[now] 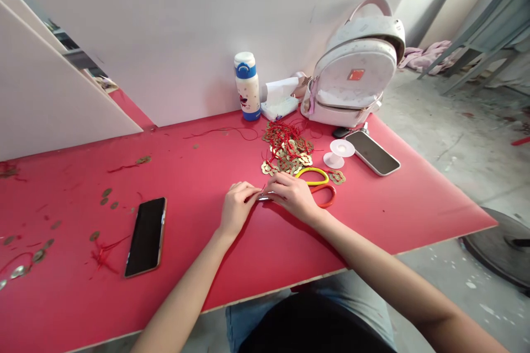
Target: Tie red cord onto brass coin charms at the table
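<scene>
Item: scissors (314, 183), one pair, on the red table (232, 265) in front of you, partly under your right hand. Yellow finger loop on the far side, orange-red loop nearer you; both loops lie to the right. Long axis runs roughly left to right across the table, the metal end towards your left hand. Middle covered by your hand; a sliver of bright metal shows between your two hands.

Left hand (240, 204): palm down, thumb and forefinger drawn close together at the metal sliver, beside a short bit of red thread (264, 187). Whether they pinch thread or metal, you cannot tell from here.

Right hand (290, 193): over the scissors, fingers bent and bunched, tips towards your left hand. Their grip is hidden; how far they stand apart cannot be told.

Adjacent: heap of coin charms (286, 150) with red cords, just beyond your right hand; one single coin charm (337, 177) beside the yellow loop; pale spool (343, 148) behind that.
</scene>
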The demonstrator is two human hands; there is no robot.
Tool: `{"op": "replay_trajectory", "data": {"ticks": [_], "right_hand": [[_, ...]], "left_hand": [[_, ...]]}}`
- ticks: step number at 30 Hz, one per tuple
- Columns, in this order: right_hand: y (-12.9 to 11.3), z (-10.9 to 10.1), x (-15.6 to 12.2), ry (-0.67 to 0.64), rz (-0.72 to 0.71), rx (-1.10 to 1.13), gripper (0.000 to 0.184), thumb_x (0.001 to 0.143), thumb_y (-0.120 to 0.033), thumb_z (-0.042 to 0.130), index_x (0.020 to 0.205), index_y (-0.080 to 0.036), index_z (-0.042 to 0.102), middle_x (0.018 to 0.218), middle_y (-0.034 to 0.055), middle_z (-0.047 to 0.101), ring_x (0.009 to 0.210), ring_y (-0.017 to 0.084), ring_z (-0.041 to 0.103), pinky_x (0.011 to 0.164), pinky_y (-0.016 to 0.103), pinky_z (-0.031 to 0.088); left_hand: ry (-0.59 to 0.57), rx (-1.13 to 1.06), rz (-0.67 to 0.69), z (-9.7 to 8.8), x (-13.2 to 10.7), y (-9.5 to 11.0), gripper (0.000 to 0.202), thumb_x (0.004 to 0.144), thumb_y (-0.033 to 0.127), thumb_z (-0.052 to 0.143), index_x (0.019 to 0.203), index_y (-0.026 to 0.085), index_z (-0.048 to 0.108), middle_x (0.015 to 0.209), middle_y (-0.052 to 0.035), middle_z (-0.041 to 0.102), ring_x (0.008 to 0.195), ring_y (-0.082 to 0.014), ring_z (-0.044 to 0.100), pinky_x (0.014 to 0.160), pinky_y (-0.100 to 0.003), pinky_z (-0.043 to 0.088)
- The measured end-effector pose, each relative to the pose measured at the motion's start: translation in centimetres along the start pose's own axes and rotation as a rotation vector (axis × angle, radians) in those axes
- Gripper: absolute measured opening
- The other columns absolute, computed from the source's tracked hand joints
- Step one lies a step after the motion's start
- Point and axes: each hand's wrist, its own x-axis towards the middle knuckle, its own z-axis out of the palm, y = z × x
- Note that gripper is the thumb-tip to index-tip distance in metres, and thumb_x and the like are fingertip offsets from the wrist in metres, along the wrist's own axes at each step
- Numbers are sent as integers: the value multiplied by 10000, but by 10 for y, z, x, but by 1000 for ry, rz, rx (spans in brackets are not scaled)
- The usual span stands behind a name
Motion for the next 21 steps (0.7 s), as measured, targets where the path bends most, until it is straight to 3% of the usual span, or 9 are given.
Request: {"op": "replay_trajectory", "data": {"ticks": [4,9,12,17,21], "right_hand": [[-2,-1,1,-14,23,105,174,977,-252,534,895,-227,686,889,66,629,843,206,555,743,304,437],[-2,-2,4,80,238,326,151,943,-212,558,810,-203,630,827,32,571,770,178,549,698,279,440],[-2,-5,5,69,275,352,151,933,-221,576,794,-199,630,792,18,569,705,160,534,652,262,420],[-5,-3,3,-84,277,287,51,894,-238,663,923,-208,693,819,29,662,755,174,596,672,259,427],[-5,2,1,-117,346,231,53,838,-186,727,879,-218,731,761,17,693,680,166,603,629,254,412]], "left_hand": [[-100,6,175,-6,4,-6,287,964,350,533,829,206,741,757,-41,676,722,-182,559,704,-317,417],[-236,-99,252,-8,4,-7,272,941,416,563,870,252,768,789,-44,715,743,-183,585,743,-339,423],[-166,-225,175,-6,3,-3,254,917,417,604,860,233,769,770,-50,711,724,-179,595,716,-323,454],[35,-341,-100,-7,2,4,266,880,406,648,761,186,741,735,-37,685,664,-154,598,619,-264,457],[76,-366,-190,-7,2,4,218,839,378,681,748,190,743,736,-31,696,633,-145,585,593,-254,458]]}}
